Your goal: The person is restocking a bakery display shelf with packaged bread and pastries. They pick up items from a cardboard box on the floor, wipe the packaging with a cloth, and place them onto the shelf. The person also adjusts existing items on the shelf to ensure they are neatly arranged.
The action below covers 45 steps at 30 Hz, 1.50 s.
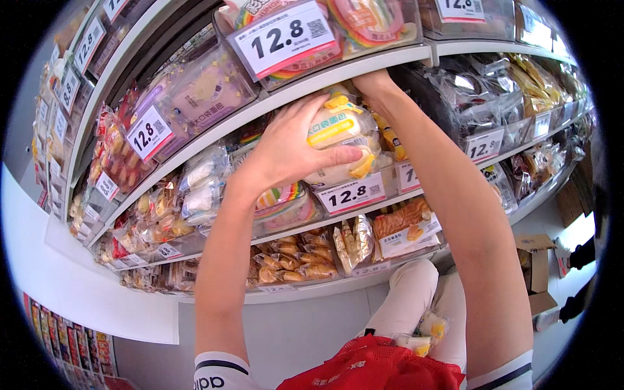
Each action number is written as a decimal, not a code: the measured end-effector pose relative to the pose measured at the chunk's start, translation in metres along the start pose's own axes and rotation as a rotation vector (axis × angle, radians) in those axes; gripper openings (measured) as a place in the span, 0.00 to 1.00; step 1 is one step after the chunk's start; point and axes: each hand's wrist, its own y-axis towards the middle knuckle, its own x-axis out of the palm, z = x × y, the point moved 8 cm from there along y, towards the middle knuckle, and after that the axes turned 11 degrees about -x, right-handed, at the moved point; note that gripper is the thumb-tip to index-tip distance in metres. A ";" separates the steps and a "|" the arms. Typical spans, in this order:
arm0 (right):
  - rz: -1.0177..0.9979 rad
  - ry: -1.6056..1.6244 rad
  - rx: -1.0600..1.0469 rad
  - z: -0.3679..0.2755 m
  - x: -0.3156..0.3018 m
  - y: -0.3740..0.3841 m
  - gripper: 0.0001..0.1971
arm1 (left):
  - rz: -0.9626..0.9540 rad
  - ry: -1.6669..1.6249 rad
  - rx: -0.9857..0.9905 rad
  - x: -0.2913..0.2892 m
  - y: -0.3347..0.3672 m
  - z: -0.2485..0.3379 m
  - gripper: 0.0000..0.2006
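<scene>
My left hand (289,146) is wrapped round the near side of a clear bag of pale bread with yellow and green print (335,130), thumb across its front and fingers over its top. The bag sits in a clear shelf bin behind a price tag (351,194). My right hand (374,83) reaches in behind the bag, under the edge of the upper shelf (338,75); its fingers are hidden. Beside my right wrist, yellow packets (392,140) show in the shelf. Small yellow-and-white packets (432,326) rest at my lap.
Purple bread packs (211,88) and rainbow-printed packs (367,23) fill bins on the upper shelf. Below are bagged rolls (296,260) and a brown loaf pack (406,227). An opened cardboard box (536,266) is on the floor to the right, near another person's feet (564,257).
</scene>
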 end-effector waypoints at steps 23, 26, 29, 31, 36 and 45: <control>-0.397 -0.287 -0.307 0.008 0.029 0.023 0.21 | 0.048 0.046 0.028 -0.006 -0.009 0.011 0.48; -0.418 -0.260 -0.344 0.009 0.037 0.021 0.21 | 0.005 0.034 0.013 -0.006 -0.007 0.011 0.48; -0.444 -0.246 -0.369 0.013 0.037 0.019 0.21 | -0.041 0.034 0.003 -0.004 -0.005 0.011 0.48; -0.463 -0.283 -0.339 0.021 0.024 0.019 0.20 | -0.060 0.032 0.028 0.000 0.002 0.014 0.47; -0.385 -0.548 -0.071 -0.012 -0.022 -0.024 0.26 | 0.127 0.082 0.067 -0.004 -0.009 0.011 0.50; -0.522 -0.935 -0.364 -0.210 -0.162 -0.203 0.21 | 0.295 -0.111 0.266 0.042 -0.143 0.077 0.36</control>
